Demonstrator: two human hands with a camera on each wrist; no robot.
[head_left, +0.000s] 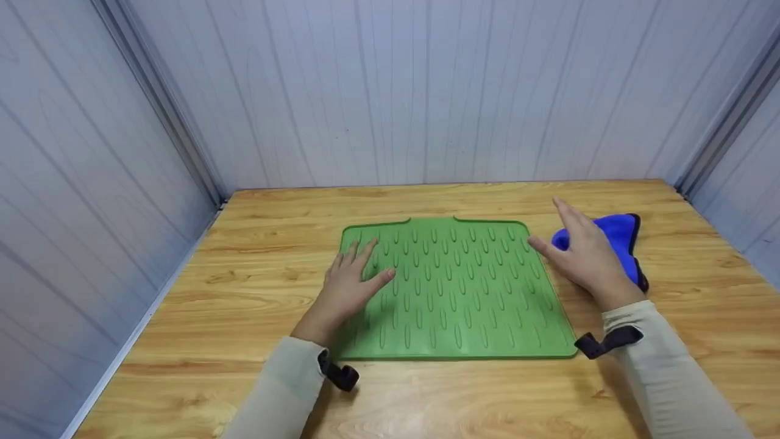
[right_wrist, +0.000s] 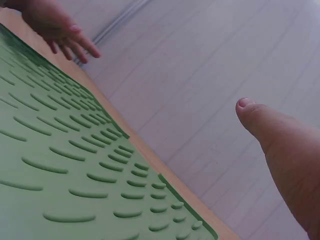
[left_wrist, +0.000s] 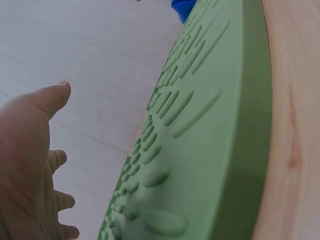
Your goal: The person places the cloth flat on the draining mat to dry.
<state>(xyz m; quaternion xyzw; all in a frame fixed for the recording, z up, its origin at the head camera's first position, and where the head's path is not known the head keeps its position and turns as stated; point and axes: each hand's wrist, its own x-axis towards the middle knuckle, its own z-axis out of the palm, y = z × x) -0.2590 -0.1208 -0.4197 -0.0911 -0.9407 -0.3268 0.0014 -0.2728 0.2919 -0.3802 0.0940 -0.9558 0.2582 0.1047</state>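
A green mat (head_left: pixel 451 286) with rows of raised oval ribs and a low rim lies flat on the wooden table. Over its left side hovers my left hand (head_left: pixel 348 281), fingers spread and nothing held; the left wrist view shows the hand (left_wrist: pixel 25 165) apart from the mat's ribbed surface (left_wrist: pixel 165 150). My right hand (head_left: pixel 585 256) is held in the air by the mat's right edge, thumb and fingers apart and holding nothing. Partly hidden behind that hand is a bunched blue cloth (head_left: pixel 621 238) with black edging.
The wooden table (head_left: pixel 244 305) extends on all sides of the mat. A pale panelled wall (head_left: pixel 390 91) stands behind its far edge, with side walls at left and right. Black straps (head_left: pixel 609 342) circle both sleeved wrists.
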